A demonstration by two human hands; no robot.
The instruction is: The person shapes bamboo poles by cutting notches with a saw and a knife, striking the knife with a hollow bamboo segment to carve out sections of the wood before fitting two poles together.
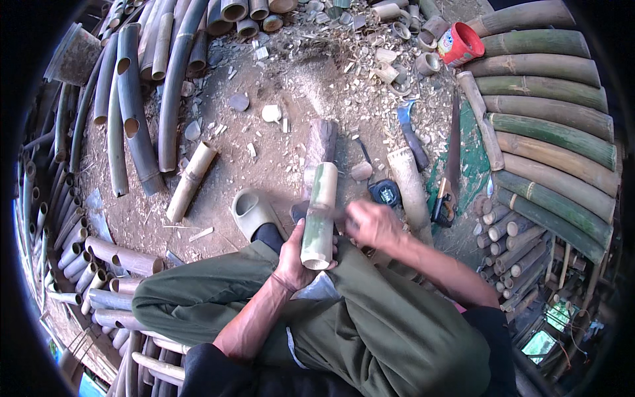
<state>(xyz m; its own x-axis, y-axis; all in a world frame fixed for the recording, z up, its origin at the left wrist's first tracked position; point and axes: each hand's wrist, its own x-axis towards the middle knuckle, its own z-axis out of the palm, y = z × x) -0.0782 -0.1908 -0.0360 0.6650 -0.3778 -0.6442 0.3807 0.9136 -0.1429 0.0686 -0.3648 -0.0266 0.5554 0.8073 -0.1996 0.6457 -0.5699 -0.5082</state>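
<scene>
Across the whole work area: dirt floor (221, 109), littered with pale chips, thickest toward the far side. Next biggest, person's legs in dark green trousers (403, 317), knees bent, filling the near side. Right edge: row of bamboo poles (552, 128) side by side, green and tan mixed; stack of thin canes (519, 245) just below. Far left: grey-brown bamboo poles (173, 86), some with cut openings. Green sheet (475, 152) on floor at right, saw (454, 149) along it, handle end toward person. Pale thick bamboo length (409, 185) left of the saw.

Green-and-tan bamboo section (322, 231) is centred between the knees, tilted slightly, open end toward person, far end overlapping wood block (321, 140) in view; can't tell if they touch. Second, loose bamboo section (192, 182) on floor at left.

Left hand (291, 257): wrapped firmly round the near half of the green-and-tan one. Right hand (374, 228): just right of it, fingers curled, motion-blurred; can't tell how closed or whether it has hold of anything.

Smaller: grey clog (254, 210) on a foot, red container (460, 45) tipped at far right, dark tape measure (385, 192) beside the pale length.
</scene>
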